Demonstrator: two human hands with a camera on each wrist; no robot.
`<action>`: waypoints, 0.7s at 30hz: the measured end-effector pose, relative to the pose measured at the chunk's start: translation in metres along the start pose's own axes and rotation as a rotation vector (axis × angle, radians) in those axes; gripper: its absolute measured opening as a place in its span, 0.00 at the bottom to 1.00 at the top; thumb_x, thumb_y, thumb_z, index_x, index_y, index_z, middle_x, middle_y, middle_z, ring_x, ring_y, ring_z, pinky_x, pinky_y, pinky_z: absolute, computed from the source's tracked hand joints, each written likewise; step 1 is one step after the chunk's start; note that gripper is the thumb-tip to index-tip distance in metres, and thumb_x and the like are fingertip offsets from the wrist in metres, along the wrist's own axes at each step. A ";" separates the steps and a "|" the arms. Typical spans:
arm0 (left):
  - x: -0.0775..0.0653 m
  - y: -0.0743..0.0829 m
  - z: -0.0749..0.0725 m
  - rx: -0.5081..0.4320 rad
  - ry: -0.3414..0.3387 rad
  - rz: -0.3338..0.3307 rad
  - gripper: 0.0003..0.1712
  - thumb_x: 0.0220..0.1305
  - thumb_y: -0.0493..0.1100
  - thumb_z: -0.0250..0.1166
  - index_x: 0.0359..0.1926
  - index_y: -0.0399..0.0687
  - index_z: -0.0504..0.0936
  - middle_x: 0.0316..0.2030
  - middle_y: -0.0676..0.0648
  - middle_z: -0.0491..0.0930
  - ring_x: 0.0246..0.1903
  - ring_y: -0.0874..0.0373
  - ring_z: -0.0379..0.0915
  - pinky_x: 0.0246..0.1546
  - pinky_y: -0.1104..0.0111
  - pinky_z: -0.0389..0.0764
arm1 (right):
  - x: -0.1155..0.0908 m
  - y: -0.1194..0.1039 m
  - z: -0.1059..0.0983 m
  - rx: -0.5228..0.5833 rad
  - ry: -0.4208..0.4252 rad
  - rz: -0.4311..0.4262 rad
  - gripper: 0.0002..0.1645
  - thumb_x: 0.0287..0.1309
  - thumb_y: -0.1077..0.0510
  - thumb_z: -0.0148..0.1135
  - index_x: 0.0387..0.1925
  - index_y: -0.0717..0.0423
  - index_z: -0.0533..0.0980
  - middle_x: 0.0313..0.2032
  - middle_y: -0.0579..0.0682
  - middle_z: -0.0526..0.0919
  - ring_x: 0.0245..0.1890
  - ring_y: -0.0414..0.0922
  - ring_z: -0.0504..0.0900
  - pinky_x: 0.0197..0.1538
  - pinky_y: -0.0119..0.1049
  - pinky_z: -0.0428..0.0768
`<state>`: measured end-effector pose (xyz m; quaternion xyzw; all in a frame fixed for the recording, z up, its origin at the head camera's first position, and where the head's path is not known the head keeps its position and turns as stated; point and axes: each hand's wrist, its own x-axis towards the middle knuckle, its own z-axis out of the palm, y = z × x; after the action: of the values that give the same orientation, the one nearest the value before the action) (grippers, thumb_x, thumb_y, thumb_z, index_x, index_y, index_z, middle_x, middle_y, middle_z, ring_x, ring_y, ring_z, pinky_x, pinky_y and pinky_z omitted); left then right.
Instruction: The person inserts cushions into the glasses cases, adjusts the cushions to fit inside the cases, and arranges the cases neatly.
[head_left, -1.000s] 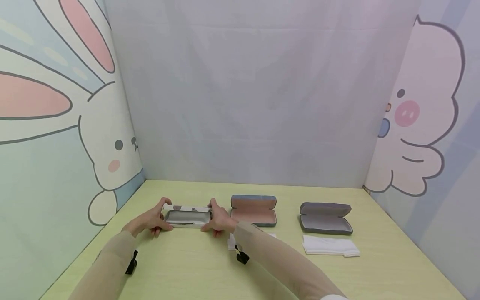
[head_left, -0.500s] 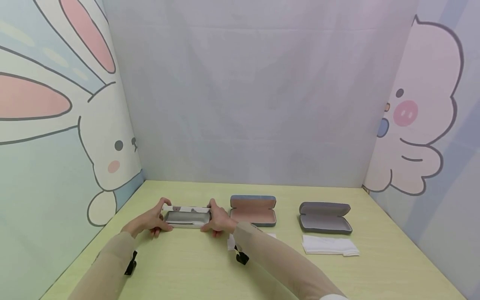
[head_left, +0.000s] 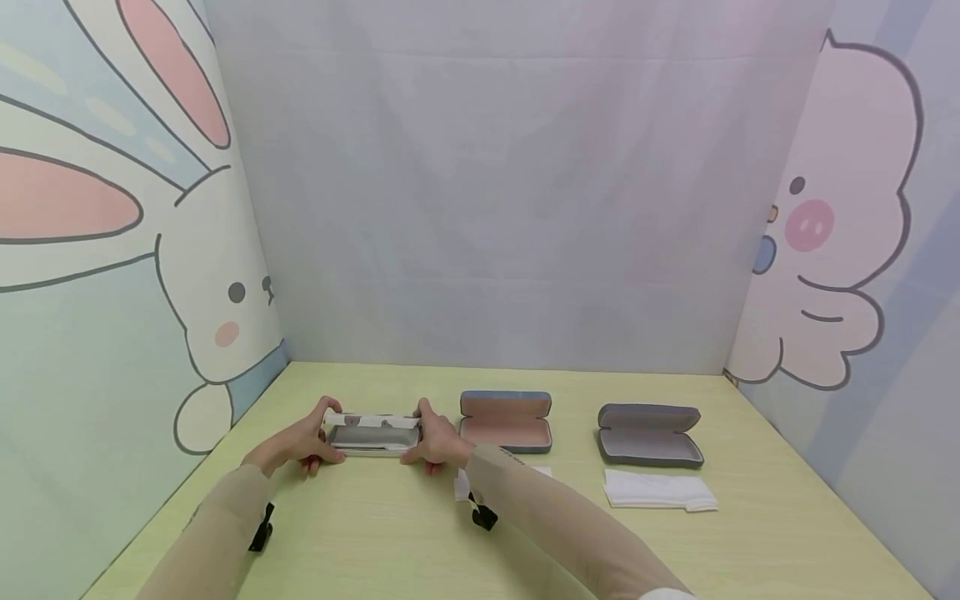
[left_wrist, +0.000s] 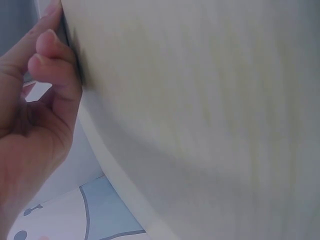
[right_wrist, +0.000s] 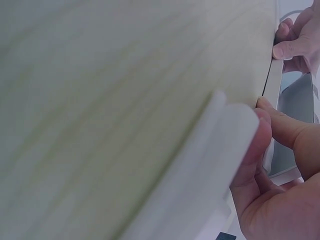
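Note:
A white glasses case with dark printed patches on its lid and a grey lining lies on the table at the left. Its lid stands partly raised, leaning forward over the tray. My left hand grips the case's left end, thumb at the front rim and a finger up at the lid. The right end is held the same way by my right hand. In the right wrist view, the right hand's thumb lies along the case's front edge. Inside, only grey lining and a thin pale strip near the front show.
Right of it stands an open blue case with pink lining, then an open dark grey case. One folded white cloth lies before the grey case. Another white cloth is partly hidden under my right forearm.
The white case's lid has tipped slightly forward and down over the tray, narrowing the view of the grey lining. Both hands have kept their hold at the two ends.

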<state>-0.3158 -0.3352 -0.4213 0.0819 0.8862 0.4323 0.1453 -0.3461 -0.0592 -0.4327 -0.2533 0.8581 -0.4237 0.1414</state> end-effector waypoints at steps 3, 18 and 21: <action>0.000 0.000 0.000 -0.003 0.002 0.003 0.41 0.58 0.38 0.70 0.57 0.49 0.46 0.17 0.46 0.71 0.11 0.61 0.66 0.13 0.73 0.69 | 0.000 0.001 0.000 -0.010 0.006 -0.010 0.31 0.53 0.59 0.71 0.50 0.51 0.60 0.26 0.53 0.76 0.08 0.46 0.74 0.11 0.37 0.76; 0.000 0.004 0.003 0.032 0.025 -0.058 0.39 0.58 0.38 0.70 0.55 0.48 0.48 0.19 0.45 0.71 0.12 0.60 0.67 0.14 0.73 0.69 | -0.006 -0.001 0.002 -0.030 0.024 -0.038 0.28 0.55 0.60 0.69 0.51 0.56 0.62 0.23 0.49 0.81 0.08 0.47 0.73 0.11 0.34 0.73; 0.000 0.007 0.003 0.054 0.033 -0.079 0.38 0.58 0.37 0.69 0.56 0.48 0.48 0.20 0.44 0.72 0.13 0.60 0.68 0.14 0.73 0.71 | -0.007 -0.003 0.002 -0.032 0.036 -0.031 0.29 0.54 0.60 0.70 0.52 0.56 0.63 0.22 0.49 0.80 0.09 0.49 0.75 0.12 0.36 0.75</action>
<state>-0.3141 -0.3284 -0.4176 0.0437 0.9023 0.4036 0.1452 -0.3384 -0.0579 -0.4313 -0.2612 0.8631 -0.4166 0.1153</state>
